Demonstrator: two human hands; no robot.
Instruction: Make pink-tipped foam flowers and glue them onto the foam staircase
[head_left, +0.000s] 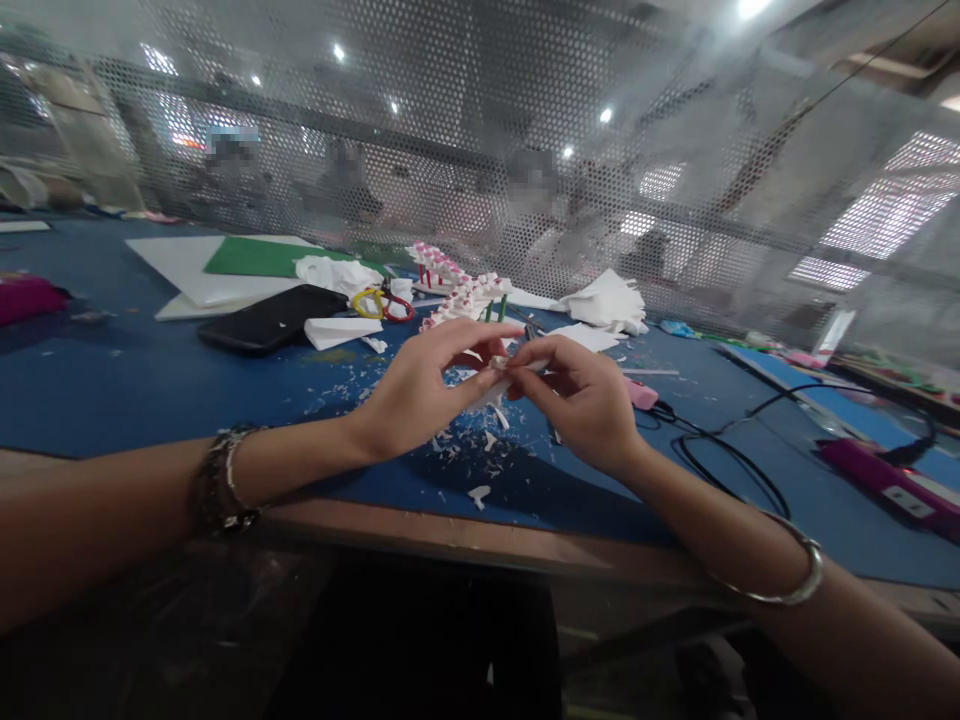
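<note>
Close together above the blue table, my left hand (pixel 420 385) and my right hand (pixel 581 400) meet at the fingertips. Between them is a small white paper piece (pixel 496 364), pinched from the left by my left thumb and fingers. My right thumb and forefinger press on its other side, and my right fingers are curled. A dark thin thing (pixel 531 330) shows just behind my right fingertips; whether that hand holds it, I cannot tell. Paper scraps (pixel 480 494) lie scattered below. Behind the hands stand small white-and-pink paper flowers (pixel 469 295) on red and green stems.
A black phone (pixel 274 318), yellow-and-red scissors (pixel 384 302) and a green sheet (pixel 259 258) are at the left. White papers (pixel 606 300) are stacked behind. On the right lie a pink tool (pixel 640 393), black cable (pixel 720 470) and purple power strip (pixel 889 485). A perforated screen (pixel 465 100) borders the table.
</note>
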